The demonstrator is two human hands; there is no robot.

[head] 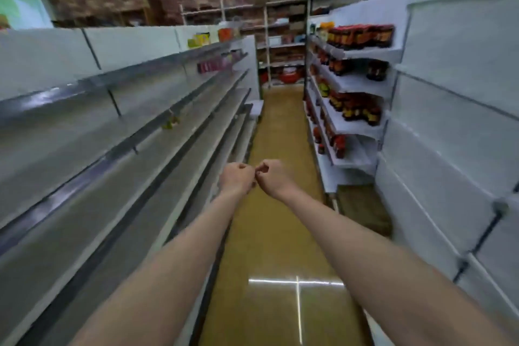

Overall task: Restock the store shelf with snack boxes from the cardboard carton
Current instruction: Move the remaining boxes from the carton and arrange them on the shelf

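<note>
Both my arms stretch forward over the aisle floor. My left hand (237,177) and my right hand (271,175) are curled into fists, knuckles touching each other, with nothing held in either. The long grey shelf unit (118,132) on my left is almost bare; a row of pink boxes (213,66) stands far along an upper shelf, and yellow and orange boxes (209,38) sit on its top. A brown cardboard carton (365,211) lies on the floor at the right, below the white shelves. The whole view is blurred.
White shelves (354,123) at the right hold dark bottles with red and yellow labels (361,34). A white panel wall (455,109) runs along the near right. The yellow floor aisle (278,126) leads to back shelving (283,48) under a brick wall.
</note>
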